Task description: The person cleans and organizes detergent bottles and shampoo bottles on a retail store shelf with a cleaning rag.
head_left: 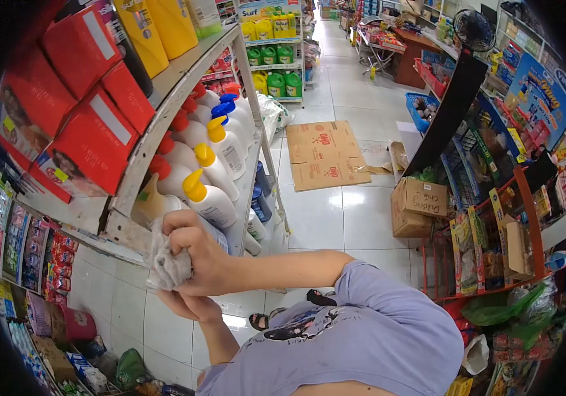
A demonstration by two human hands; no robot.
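A crumpled grey cloth point(169, 263) is bunched at the front corner post of the white shelf point(125, 228). My right hand point(197, 254) comes in from the right with its fingers curled round the cloth. Just below, my left hand point(189, 305) has its fingers together against the cloth's underside, partly hidden by my right hand. Beside the cloth, white pump bottles point(212, 203) with yellow, blue and red tops stand on the middle shelf. Red boxes point(92, 142) are stacked on the shelf above, near yellow bottles point(143, 33).
Flattened cardboard point(326, 155) lies on the tiled floor ahead. Small cartons point(420, 203) and a red wire rack point(481, 290) stand at the right. A black fan point(473, 30) is at the upper right. Lower left are a pink bin point(78, 323) and packed shelves.
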